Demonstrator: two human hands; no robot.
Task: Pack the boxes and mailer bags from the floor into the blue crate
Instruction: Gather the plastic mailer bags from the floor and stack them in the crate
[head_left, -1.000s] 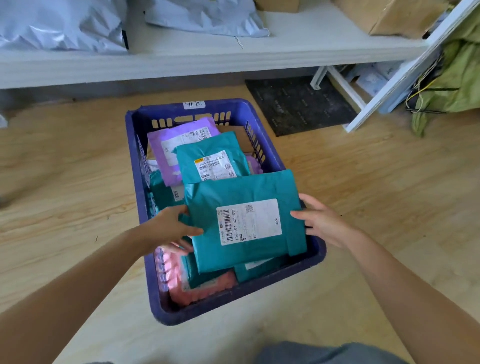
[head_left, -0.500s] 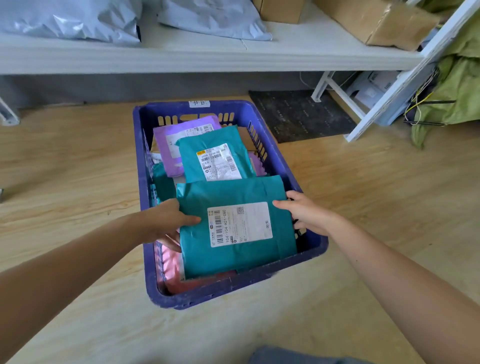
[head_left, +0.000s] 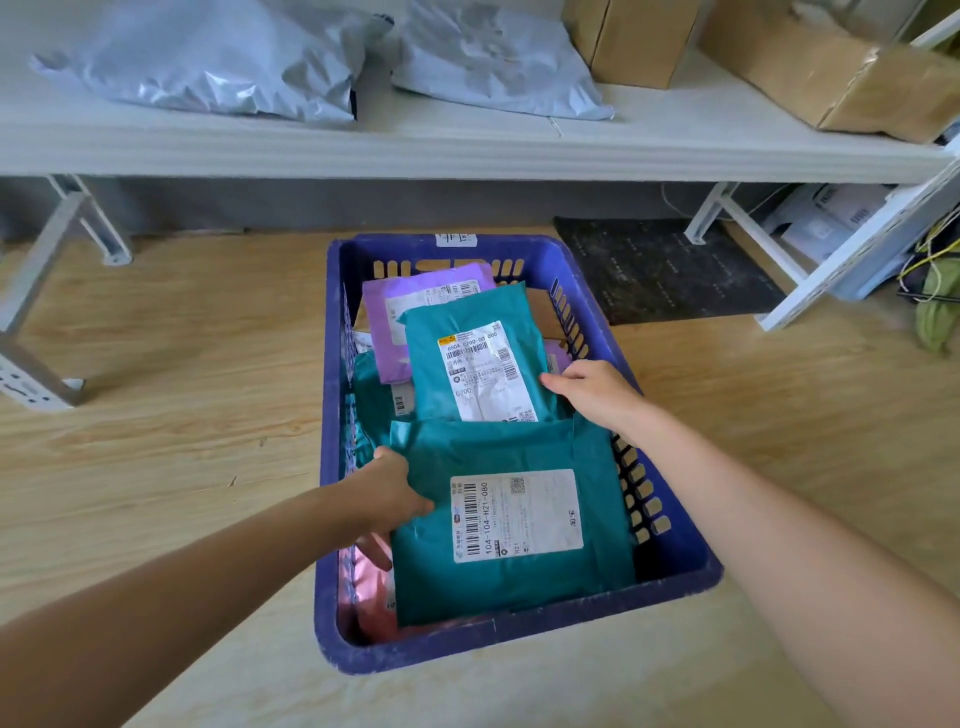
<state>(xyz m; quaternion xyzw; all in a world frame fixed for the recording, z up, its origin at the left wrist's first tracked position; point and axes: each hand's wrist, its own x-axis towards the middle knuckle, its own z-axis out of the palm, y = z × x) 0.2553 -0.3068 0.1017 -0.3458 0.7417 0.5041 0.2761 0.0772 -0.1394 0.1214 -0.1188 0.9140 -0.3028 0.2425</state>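
The large teal mailer (head_left: 511, 519) has dropped fully into the blue crate (head_left: 519, 647) since a moment ago, lying flat at the near end instead of riding over the rim. The left hand (head_left: 387, 499) stays pinched on its left edge, thumb on top and fingers under. The right hand (head_left: 597, 392) has let go of that bag and moved farther in; it now rests open, fingers spread, against the right edge of the smaller teal mailer (head_left: 470, 369).

Behind the crate a low white shelf (head_left: 467, 148) carries two grey poly bags (head_left: 208, 67) and cardboard boxes (head_left: 831, 78); a dark mat (head_left: 665, 270) lies under it.

The crate sits on the wood floor (head_left: 171, 415), holding a purple mailer (head_left: 395, 312) at the back, the teal ones stacked forward, and a pink mailer (head_left: 371, 587) peeking out beneath at the near left.
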